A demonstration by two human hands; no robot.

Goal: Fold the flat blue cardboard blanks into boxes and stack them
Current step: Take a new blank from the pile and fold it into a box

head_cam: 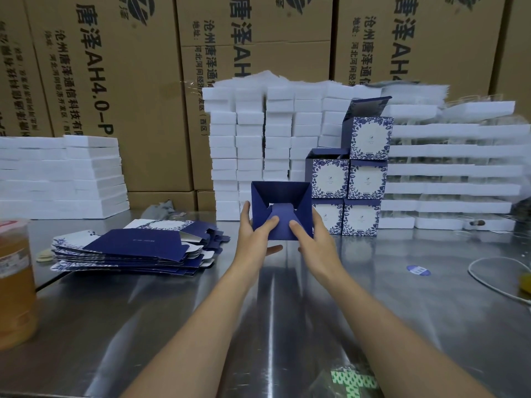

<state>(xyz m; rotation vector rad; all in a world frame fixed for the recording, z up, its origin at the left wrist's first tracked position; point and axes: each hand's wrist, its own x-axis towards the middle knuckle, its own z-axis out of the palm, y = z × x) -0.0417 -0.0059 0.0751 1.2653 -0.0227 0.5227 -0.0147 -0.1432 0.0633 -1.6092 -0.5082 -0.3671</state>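
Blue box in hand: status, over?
Left grip and right grip hold half-folded box, thumbs on bottom flap. Five finished boxes stacked behind it. Flat blanks left of it. Path clear.

- Shiny steel table [273, 311].
- Blanks [135, 248] piled flat at left.
- Boxes [359, 216] stacked at back.
- White foam [247, 139] stacks behind them.
- Cup [14, 282] at left edge.
- Cable [488, 280] and sticker [418, 270] at right.
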